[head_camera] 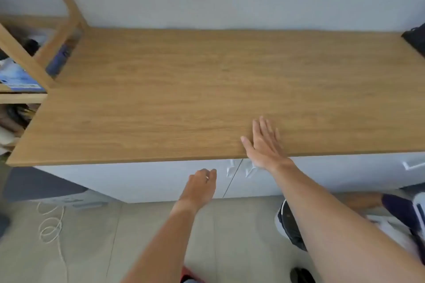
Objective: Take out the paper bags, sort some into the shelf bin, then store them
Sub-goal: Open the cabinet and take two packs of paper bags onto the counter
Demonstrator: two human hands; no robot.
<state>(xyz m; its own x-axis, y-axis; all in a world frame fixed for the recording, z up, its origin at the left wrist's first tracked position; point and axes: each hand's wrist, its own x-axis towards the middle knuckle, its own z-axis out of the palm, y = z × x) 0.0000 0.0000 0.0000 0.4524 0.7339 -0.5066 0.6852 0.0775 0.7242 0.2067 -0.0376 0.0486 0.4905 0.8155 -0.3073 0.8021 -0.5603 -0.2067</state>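
**Desk:** Paper bags, where are they sitting in this frame?

**Operator:** I am seeing none that I can identify. At nine o'clock an open wooden shelf unit (pixel 27 62) is holding blurred clutter, a blue-and-white printed item (pixel 17 77) among it, and I cannot tell whether any of it is a bag. No bin is showing clearly either.

**Desk:** What is filling the centre?

**Operator:** A wood-grain countertop (pixel 207 89) is running across the middle of my view, and its surface is lying bare apart from a dark object (pixel 416 39) cut off at two o'clock. White cabinet doors (pixel 161 179) are closing off the space beneath it, with their handles (pixel 239 167) meeting at the seam near the centre.

**Desk:** And the hands?

**Operator:** I am watching the right hand (pixel 264 145) lying flat, palm down, fingers spread, over the countertop's front edge at about four o'clock of centre; it is gripping nothing. The left hand (pixel 200 186) is hanging in front of the left door at six o'clock, fingers loosely curled, just beside the handles but apart from them, also holding nothing.

**Desk:** Anything on the floor?

**Operator:** A pale cord (pixel 50 227) is looping over the tiles at eight o'clock, and shoes (pixel 289 227) are lying at five o'clock.
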